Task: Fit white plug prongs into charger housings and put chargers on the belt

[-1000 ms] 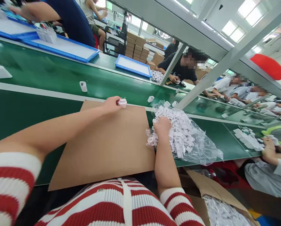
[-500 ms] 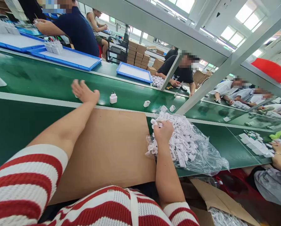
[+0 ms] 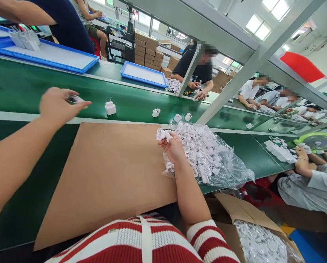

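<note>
Over the green belt at the left, my left hand grips a small white charger housing between thumb and fingers; a dark inside shows at its near end. My right hand pinches a white plastic piece at the left side of a heap of similar white plastic parts, which lie on a clear plastic bag. Between my hands, a white charger housing with pins stands on the belt, and another white housing lies further right.
A cardboard sheet covers the bench before me. Blue-rimmed trays line the far side. A slanted metal post rises beyond the heap. An open carton of bagged parts stands at lower right. Co-workers sit across and to the right.
My left hand has picked up a white housing from the belt and drawn back left. My right hand has lifted a white piece off the heap. The view has shifted right.
</note>
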A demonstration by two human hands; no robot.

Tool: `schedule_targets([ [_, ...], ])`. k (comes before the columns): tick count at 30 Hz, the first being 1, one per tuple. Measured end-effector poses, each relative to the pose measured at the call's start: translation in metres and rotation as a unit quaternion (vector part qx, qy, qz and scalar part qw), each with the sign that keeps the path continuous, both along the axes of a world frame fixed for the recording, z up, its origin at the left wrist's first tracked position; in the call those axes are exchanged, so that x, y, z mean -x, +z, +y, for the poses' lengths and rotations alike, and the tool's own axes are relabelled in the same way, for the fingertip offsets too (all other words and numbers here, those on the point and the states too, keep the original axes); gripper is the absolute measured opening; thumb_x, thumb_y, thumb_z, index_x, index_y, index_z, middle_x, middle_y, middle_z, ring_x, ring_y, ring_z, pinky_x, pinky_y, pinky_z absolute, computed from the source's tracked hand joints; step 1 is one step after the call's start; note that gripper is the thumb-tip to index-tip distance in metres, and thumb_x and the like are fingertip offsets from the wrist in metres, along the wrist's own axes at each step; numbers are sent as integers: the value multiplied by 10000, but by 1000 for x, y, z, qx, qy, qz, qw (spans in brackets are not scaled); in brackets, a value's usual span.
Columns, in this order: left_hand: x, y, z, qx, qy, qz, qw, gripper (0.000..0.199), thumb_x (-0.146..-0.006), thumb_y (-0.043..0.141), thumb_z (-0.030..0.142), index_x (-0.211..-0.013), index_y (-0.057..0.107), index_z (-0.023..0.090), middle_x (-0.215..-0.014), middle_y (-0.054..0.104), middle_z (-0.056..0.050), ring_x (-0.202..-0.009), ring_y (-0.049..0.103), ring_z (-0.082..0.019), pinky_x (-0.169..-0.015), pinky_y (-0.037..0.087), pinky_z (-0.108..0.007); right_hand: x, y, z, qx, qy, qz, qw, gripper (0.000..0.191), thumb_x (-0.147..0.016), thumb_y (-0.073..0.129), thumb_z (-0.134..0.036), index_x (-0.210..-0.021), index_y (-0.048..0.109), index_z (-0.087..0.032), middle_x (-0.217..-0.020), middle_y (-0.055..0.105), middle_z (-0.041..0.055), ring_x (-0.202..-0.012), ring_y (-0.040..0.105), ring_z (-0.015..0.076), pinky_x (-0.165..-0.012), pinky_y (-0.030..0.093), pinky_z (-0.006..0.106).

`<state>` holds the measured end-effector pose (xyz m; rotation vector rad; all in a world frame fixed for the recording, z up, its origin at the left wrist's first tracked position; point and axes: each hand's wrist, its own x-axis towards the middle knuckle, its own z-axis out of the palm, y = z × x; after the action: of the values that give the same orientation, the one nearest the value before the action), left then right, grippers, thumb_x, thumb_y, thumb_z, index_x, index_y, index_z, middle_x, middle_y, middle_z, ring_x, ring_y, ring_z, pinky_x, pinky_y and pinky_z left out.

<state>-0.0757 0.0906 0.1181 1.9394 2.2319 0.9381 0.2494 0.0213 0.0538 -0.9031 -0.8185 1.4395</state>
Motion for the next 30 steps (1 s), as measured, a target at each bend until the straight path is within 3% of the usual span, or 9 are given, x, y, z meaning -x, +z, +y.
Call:
schedule_targets([
  [2, 7, -13, -15, -2, -71, 30, 997, 425, -928, 728, 481, -1183, 698, 142, -1163, 628, -55, -1120, 563, -243, -998, 457, -343, 4, -1, -2, 4, 2, -4, 1000, 333, -782, 780, -365, -992, 559, -229, -774, 723, -35, -617, 709, 114, -596, 582, 224],
  [5, -18, -47, -42, 42, -225, 30, 973, 440, -873, 730, 611, -985, 724, 185, -1013, 659, -27, -917, 596, -192, -794, 440, -275, 10, -5, -3, 3, 7, -22, 1000, 352, -769, 805, -374, -982, 566, -229, -808, 736, -24, -676, 735, 128, -671, 620, 257],
  [8, -55, -75, -64, 64, -250, 42, 965, 501, -847, 702, 682, -905, 682, 185, -984, 669, -60, -872, 615, -225, -680, 392, -309, 16, -8, -8, -23, 14, -69, 997, 373, -736, 821, -368, -998, 593, -232, -778, 726, -42, -647, 721, 129, -658, 621, 269],
  [10, -70, -84, -74, 80, -243, 58, 965, 513, -839, 694, 698, -906, 665, 190, -1007, 664, -71, -872, 627, -239, -644, 363, -317, 19, -10, -12, -50, 16, -120, 991, 366, -742, 796, -356, -1046, 632, -238, -740, 710, -59, -614, 701, 126, -632, 616, 273],
  [16, -68, -91, -97, 115, -302, -11, 946, 496, -875, 671, 661, -1046, 651, 196, -1061, 637, -70, -823, 630, -218, -633, 397, -311, 31, -20, -23, -88, 43, -234, 967, 273, -783, 718, -345, -1025, 757, -225, -918, 783, 9, -708, 730, 153, -732, 648, 329],
  [19, -65, -97, -105, 72, -337, -78, 935, 558, -873, 688, 632, -1214, 632, 194, -1192, 628, -97, -1007, 634, -256, -836, 487, -340, 35, -23, -25, -89, 43, -248, 964, 293, -784, 721, -318, -1066, 759, -246, -996, 787, 11, -792, 760, 168, -829, 655, 353],
  [23, -68, -101, -107, -16, -352, -116, 929, 600, -881, 712, 584, -1330, 609, 199, -1301, 621, -122, -1226, 562, -307, -1100, 409, -431, 40, -20, -28, -60, 63, -232, 969, 320, -742, 775, -356, -1040, 768, -241, -927, 792, 15, -782, 764, 192, -829, 661, 383],
  [27, -72, -96, -111, -45, -350, -188, 917, 518, -896, 712, 546, -1281, 641, 209, -1221, 682, -110, -1188, 587, -303, -1112, 407, -453, 43, -15, -33, -54, 91, -201, 974, 339, -758, 797, -399, -1055, 769, -237, -902, 788, 28, -773, 752, 203, -826, 654, 421],
  [30, -73, -88, -118, -10, -344, -301, 889, 510, -902, 710, 524, -1292, 639, 203, -1158, 700, -99, -1098, 630, -263, -1041, 479, -412, 44, -14, -36, -91, 118, -180, 972, 388, -748, 832, -381, -1116, 761, -277, -1010, 764, 30, -870, 733, 193, -893, 631, 413],
])
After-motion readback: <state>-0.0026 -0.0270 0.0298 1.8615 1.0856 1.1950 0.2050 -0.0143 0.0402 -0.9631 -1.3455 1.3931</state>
